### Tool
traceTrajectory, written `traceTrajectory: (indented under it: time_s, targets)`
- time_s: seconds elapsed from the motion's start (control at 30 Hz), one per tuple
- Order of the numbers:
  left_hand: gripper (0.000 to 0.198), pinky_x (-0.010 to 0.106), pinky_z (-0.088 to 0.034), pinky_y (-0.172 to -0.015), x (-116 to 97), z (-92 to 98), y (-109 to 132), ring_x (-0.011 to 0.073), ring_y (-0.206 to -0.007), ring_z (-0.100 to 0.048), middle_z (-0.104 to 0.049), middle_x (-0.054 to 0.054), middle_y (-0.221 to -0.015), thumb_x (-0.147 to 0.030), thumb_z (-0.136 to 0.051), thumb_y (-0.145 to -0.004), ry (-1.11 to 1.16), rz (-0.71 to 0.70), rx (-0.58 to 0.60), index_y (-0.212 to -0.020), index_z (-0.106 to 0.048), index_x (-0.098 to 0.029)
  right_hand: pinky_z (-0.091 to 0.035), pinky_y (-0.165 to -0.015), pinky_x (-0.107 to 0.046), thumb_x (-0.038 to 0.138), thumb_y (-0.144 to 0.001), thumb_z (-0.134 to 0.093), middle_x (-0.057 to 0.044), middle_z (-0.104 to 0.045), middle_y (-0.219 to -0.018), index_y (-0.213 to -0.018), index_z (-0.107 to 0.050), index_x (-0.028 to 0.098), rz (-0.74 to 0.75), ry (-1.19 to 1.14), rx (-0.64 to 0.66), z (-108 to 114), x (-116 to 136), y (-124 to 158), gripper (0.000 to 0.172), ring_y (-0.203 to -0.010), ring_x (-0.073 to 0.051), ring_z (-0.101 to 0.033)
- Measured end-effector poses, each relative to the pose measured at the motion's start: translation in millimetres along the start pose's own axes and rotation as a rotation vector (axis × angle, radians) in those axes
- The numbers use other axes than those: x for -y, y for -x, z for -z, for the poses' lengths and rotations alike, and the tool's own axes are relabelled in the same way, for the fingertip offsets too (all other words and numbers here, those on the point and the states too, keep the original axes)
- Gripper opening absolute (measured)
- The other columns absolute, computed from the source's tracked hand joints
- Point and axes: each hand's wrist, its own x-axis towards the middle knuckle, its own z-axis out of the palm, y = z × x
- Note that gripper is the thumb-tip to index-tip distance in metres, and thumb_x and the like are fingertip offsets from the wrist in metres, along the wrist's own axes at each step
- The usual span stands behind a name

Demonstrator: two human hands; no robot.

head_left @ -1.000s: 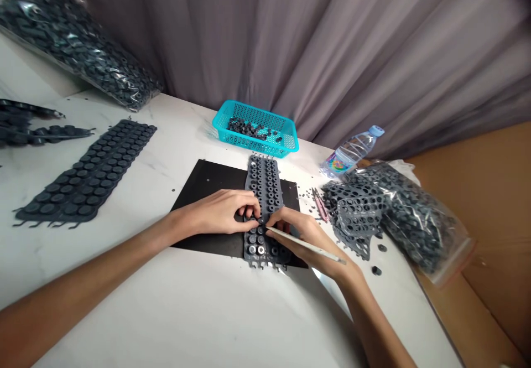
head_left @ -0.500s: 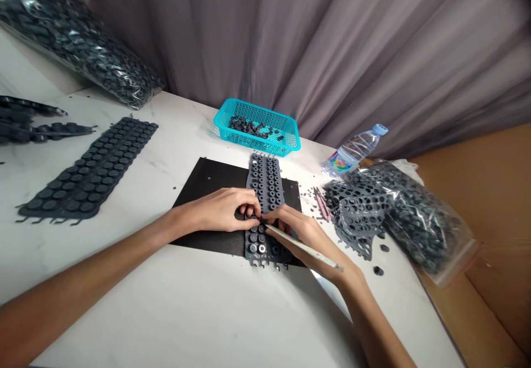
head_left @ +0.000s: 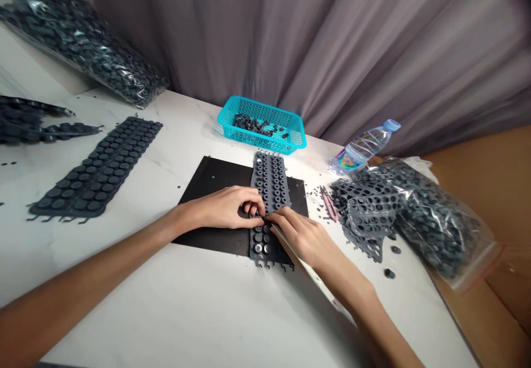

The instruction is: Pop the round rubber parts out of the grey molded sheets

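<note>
Both my hands meet over a dark grey rubber strip mat [head_left: 269, 174] lying on a black board [head_left: 215, 191]. The fingertips of my left hand [head_left: 236, 207] are pinched together on a small black rubber plug [head_left: 266, 219] at the mat's left part. From the right, my right hand [head_left: 301, 235] closes round long, thin, pale tweezers [head_left: 321, 285], whose back end sticks out under the wrist; their tip is hidden by the fingers. Ring-shaped holes fill the mat's far part. Round caps [head_left: 259, 237] sit in its near left rows, two of them shiny.
A turquoise basket [head_left: 261, 140] with loose black plugs stands behind the mat. To the right are pink snips [head_left: 329, 203], a water bottle [head_left: 365, 146], perforated rubber sheets [head_left: 365, 218] and a bag of black parts [head_left: 440, 224]. At left lie a capped mat [head_left: 97, 171] and another full bag [head_left: 83, 47].
The whole view has shifted slightly, so things appear further right. My right hand has turned, and the tweezers' back end has swung lower beneath the wrist. My left hand keeps its pinch.
</note>
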Motion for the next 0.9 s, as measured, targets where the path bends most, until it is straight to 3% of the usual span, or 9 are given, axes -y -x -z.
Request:
traceTrajectory:
  time_s: [0.13, 0.23, 0.37, 0.47, 0.9]
  targets:
    - [0.018, 0.028, -0.047, -0.072, 1.1, 1.3, -0.1, 0.0149, -0.079, -0.058, -0.063, 0.001, -0.088, -0.033, -0.072, -0.084, 0.014, 0.003, 0.031, -0.098, -0.071, -0.021, -0.054, -0.057, -0.028, 0.033, -0.110, -0.036, -0.010, -0.066, -0.114, -0.123, -0.058, 0.020, -0.243, -0.071, 0.003, 0.2, -0.6, 0.1, 0.028, -0.083, -0.019, -0.072]
    - [0.019, 0.028, -0.047, -0.071, 2.3, 1.9, -0.1, 0.0147, -0.079, -0.057, -0.063, 0.001, -0.089, -0.034, -0.073, -0.084, 0.018, 0.009, 0.035, -0.098, -0.071, -0.021, -0.057, -0.066, -0.032, 0.035, -0.108, -0.040, -0.011, -0.065, -0.117, -0.124, -0.059, 0.020, -0.401, -0.139, -0.058, 11.3, -5.1, 0.4, 0.029, -0.088, -0.022, -0.071]
    - [0.019, 0.028, -0.047, -0.072, 3.9, 1.2, -0.4, 0.0147, -0.079, -0.057, -0.062, 0.002, -0.089, -0.035, -0.072, -0.085, 0.027, 0.005, 0.041, -0.098, -0.071, -0.021, -0.055, -0.086, -0.031, 0.033, -0.106, -0.049, -0.006, -0.069, -0.111, -0.117, -0.068, 0.025, -0.300, -0.431, -0.015, 33.1, -7.5, 1.0, 0.023, -0.097, -0.019, -0.069]
    - [0.018, 0.028, -0.047, -0.072, 4.3, 0.6, -0.7, 0.0144, -0.079, -0.057, -0.062, 0.001, -0.088, -0.034, -0.071, -0.085, 0.036, 0.002, 0.036, -0.098, -0.072, -0.021, -0.054, -0.088, -0.032, 0.032, -0.104, -0.056, -0.004, -0.071, -0.108, -0.110, -0.071, 0.026, -0.231, -0.533, 0.071, 41.6, -5.1, 1.0, 0.018, -0.097, -0.019, -0.068]
    - [0.017, 0.028, -0.047, -0.072, 0.3, 2.5, -0.4, 0.0140, -0.078, -0.057, -0.061, 0.001, -0.087, -0.033, -0.072, -0.085, 0.018, 0.005, 0.031, -0.096, -0.071, -0.021, -0.055, -0.083, -0.032, 0.029, -0.103, -0.055, -0.005, -0.071, -0.104, -0.110, -0.069, 0.025, -0.177, -0.469, 0.107, 36.8, -2.7, -2.4, 0.016, -0.095, -0.020, -0.066]
